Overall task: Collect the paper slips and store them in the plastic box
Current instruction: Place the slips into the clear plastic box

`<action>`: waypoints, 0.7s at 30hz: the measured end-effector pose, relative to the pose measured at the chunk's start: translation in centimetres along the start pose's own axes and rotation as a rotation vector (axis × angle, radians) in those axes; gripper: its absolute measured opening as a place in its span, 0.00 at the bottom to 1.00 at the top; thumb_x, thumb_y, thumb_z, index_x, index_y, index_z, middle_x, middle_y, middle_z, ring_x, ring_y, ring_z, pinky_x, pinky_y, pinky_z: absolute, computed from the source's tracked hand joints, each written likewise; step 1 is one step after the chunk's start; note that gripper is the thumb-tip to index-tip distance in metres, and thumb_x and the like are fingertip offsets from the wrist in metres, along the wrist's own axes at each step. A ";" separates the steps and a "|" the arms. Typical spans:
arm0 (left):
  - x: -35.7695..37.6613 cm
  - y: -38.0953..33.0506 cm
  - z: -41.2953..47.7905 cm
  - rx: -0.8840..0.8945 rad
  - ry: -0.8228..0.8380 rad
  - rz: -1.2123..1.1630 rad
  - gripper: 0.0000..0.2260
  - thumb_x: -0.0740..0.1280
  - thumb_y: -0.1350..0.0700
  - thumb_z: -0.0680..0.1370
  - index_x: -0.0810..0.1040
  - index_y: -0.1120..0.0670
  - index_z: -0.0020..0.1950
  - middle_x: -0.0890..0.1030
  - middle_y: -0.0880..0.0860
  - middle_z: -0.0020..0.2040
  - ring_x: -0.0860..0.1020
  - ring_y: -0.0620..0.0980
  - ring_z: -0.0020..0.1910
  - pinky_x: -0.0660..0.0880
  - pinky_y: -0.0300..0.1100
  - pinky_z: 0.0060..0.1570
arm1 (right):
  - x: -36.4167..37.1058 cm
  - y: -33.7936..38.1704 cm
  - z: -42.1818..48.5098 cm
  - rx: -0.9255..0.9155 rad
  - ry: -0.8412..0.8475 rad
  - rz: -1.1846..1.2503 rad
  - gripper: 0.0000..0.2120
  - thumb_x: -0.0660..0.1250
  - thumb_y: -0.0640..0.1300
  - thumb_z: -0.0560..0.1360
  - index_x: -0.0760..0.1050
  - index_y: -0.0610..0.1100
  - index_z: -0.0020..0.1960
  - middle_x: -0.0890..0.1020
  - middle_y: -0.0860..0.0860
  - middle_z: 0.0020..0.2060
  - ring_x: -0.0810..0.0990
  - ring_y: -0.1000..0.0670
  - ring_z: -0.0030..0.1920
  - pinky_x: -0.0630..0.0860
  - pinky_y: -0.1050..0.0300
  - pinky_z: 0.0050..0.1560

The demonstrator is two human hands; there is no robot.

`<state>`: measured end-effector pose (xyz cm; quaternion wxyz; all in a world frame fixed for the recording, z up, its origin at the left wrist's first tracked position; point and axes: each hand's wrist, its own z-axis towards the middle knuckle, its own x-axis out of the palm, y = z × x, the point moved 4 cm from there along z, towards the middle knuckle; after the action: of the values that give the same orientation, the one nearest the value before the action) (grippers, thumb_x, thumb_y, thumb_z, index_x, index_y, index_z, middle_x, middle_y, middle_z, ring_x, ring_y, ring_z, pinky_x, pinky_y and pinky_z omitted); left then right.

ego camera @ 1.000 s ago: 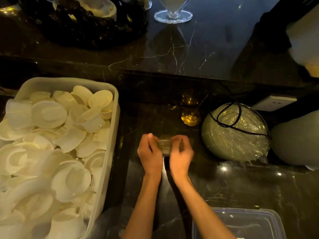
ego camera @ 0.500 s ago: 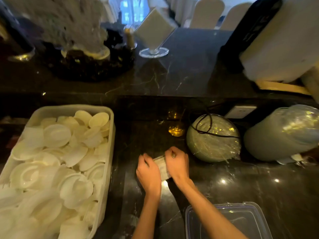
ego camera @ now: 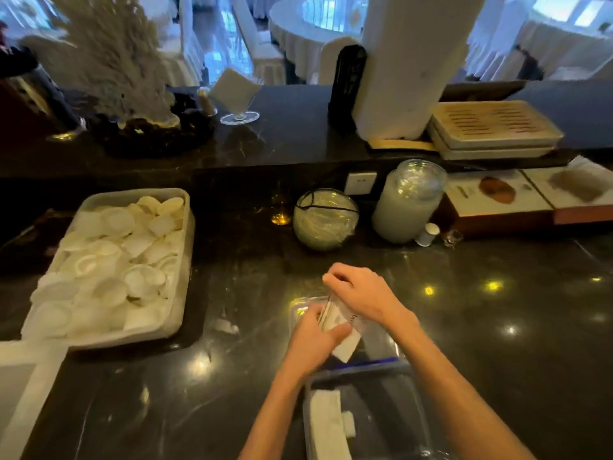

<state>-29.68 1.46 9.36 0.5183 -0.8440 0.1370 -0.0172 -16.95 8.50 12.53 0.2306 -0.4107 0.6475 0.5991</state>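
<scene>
A stack of white paper slips [ego camera: 333, 318] is held on edge between both hands, low over the dark counter. My left hand [ego camera: 313, 341] grips the stack's near side; my right hand [ego camera: 360, 295] closes over its far side and top. One slip [ego camera: 346, 346] sticks out below my left thumb. Just under the hands lies a clear plastic lid or tray [ego camera: 298, 308]. The clear plastic box [ego camera: 411, 393] with a blue-edged rim sits right in front of me, with a white folded paper pile [ego camera: 326, 423] inside at its left.
A white tub [ego camera: 180, 293] full of white shell-like dishes stands at the left. Behind the hands are a film-wrapped round bowl [ego camera: 325, 220], a wrapped stack of glass plates [ego camera: 406, 204], a small white bottle [ego camera: 428, 234] and a boxed item [ego camera: 497, 200]. A raised ledge runs along the back.
Both hands have come toward me with the paper stack, from beside the wrapped bowl to just above the plastic box. The camera has tilted up, showing the room beyond the ledge.
</scene>
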 end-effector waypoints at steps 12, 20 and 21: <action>9.1 4.9 -8.2 -0.217 -0.190 -0.313 0.17 0.68 0.52 0.78 0.71 0.50 0.66 0.83 0.50 0.54 0.81 0.47 0.53 0.78 0.39 0.44 | 4.6 -5.0 -17.7 0.349 0.288 1.149 0.18 0.58 0.42 0.83 0.69 0.46 0.72 0.81 0.48 0.62 0.77 0.49 0.66 0.70 0.49 0.70; 11.3 4.2 -10.3 -0.137 -0.102 -0.189 0.28 0.65 0.48 0.70 0.64 0.52 0.68 0.74 0.55 0.64 0.74 0.53 0.62 0.75 0.49 0.59 | 5.6 -7.1 -19.2 0.460 0.251 1.282 0.21 0.62 0.44 0.81 0.66 0.50 0.74 0.78 0.49 0.65 0.73 0.46 0.68 0.59 0.38 0.75; 11.2 4.3 -10.5 -0.128 -0.115 -0.153 0.30 0.63 0.49 0.67 0.65 0.53 0.69 0.72 0.57 0.66 0.72 0.56 0.65 0.72 0.54 0.64 | 5.8 -7.4 -19.3 0.471 0.245 1.286 0.21 0.63 0.44 0.81 0.66 0.50 0.73 0.79 0.49 0.64 0.75 0.47 0.66 0.63 0.39 0.73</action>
<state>-21.58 -12.26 9.17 0.4677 -0.8829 0.0431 0.0005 -10.47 -11.18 6.99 -0.1618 0.0509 0.8964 0.4096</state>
